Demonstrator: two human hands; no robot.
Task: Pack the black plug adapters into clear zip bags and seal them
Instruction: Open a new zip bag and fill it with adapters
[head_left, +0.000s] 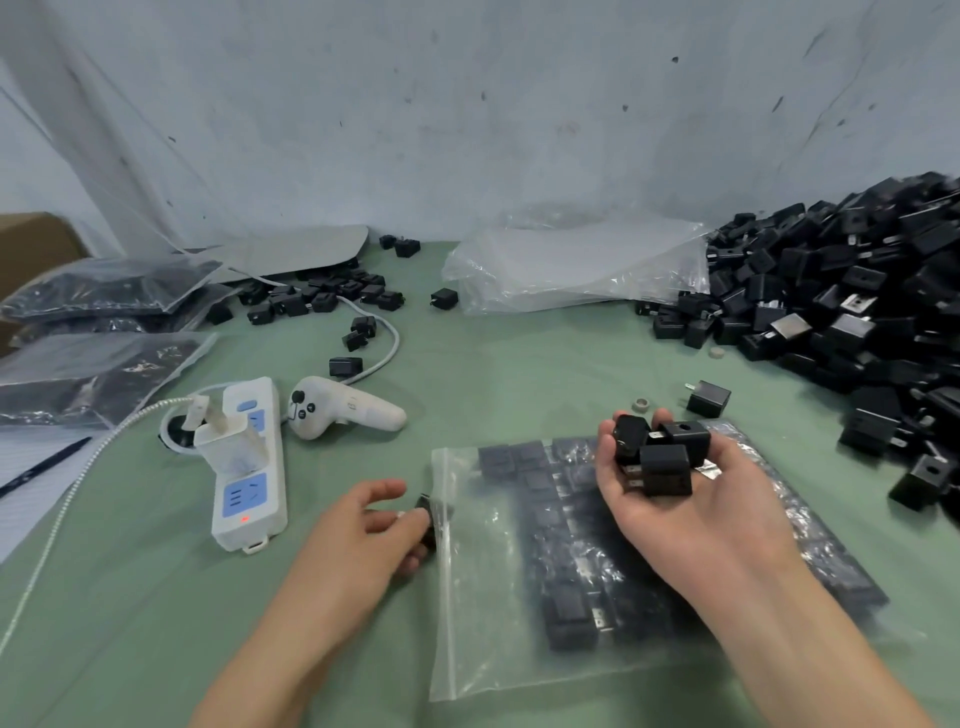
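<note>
The right hand (670, 483) cups spare adapters (662, 457) over the bag (467, 597) – a ready supply – while the left hand (363, 535) pinches one adapter (427, 512) at its open mouth.

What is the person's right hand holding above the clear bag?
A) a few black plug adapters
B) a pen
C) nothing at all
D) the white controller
A: the right hand lies palm up over the clear zip bag with several black plug adapters cupped in it, while the white controller lies apart on the green table.
</note>
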